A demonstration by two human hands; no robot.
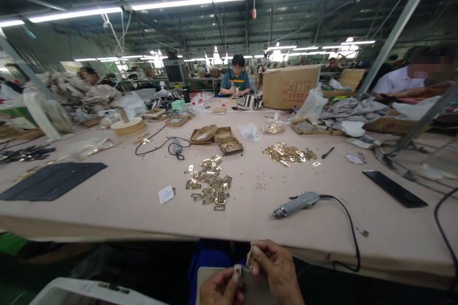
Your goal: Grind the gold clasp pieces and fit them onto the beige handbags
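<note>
Low in the view, in front of the table edge, my left hand (220, 288) pinches a small pale tab (237, 269) at the edge of a grey-beige flat panel (255, 287). My right hand (277, 269) is beside it, thumb and fingers closed on a thin gold metal plate (249, 256) held upright near the tab. Whether plate and tab touch, I cannot tell. Beyond the hands lies a pile of gold rectangular metal frames (211, 183). A grey electric screwdriver (296, 204) rests to the right, its cable hanging over the table edge.
A second heap of gold metal parts (286, 153) lies farther back, near a small cardboard box (231, 146) of tiny pieces. Dark sheets (53, 181) are at left, a black phone-like slab (393, 188) at right. A white bin (89, 293) stands lower left. A co-worker (236, 81) sits across the table.
</note>
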